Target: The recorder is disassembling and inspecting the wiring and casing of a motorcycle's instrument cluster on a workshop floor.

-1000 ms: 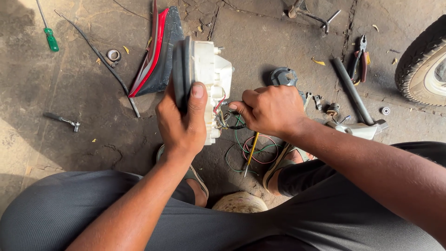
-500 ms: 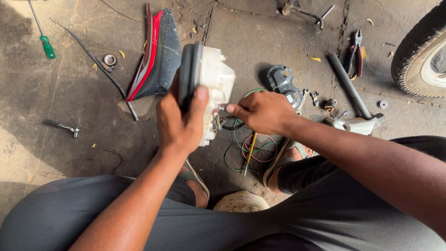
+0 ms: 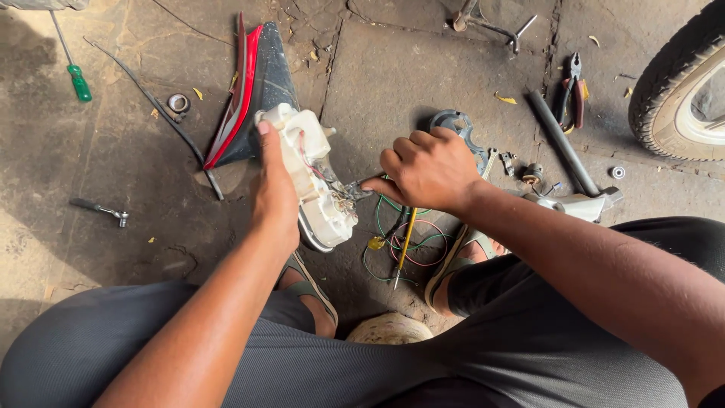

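The left hand (image 3: 273,198) is reaching forward from between the knees, its forearm running straight up the middle of the view, thumb stretched flat along the side of a white moulded-plastic lamp housing (image 3: 313,177) and the remaining digits wrapping behind it, so the hand is closing firmly around that piece and holding it off the ground, tilted on edge. The right hand (image 3: 427,168) is coming in from the right with its wrist bent, knuckles facing up and fingers curling tight into a narrow pinch on a small dark metal tool or connector (image 3: 361,187) at the housing's wired end; which of the two it is cannot be made out. Thin green and red insulated wires (image 3: 404,238) are looping loosely below that hand, beside a slim yellow-shafted screwdriver (image 3: 405,245) lying on the rough, dusty concrete floor (image 3: 136,219), near its middle. Just behind the housing, a glossy red and black curved plastic lamp lens (image 3: 249,94) is lying toward the floor's far edge. A green-handled screwdriver (image 3: 75,79) is resting near the far left corner, a small steel ring (image 3: 178,102) sitting between it and the lens. Red-handled pliers (image 3: 574,94) and a dark round metal bar (image 3: 560,140) are lying toward the right edge, close to a ribbed black rubber tyre (image 3: 672,83).
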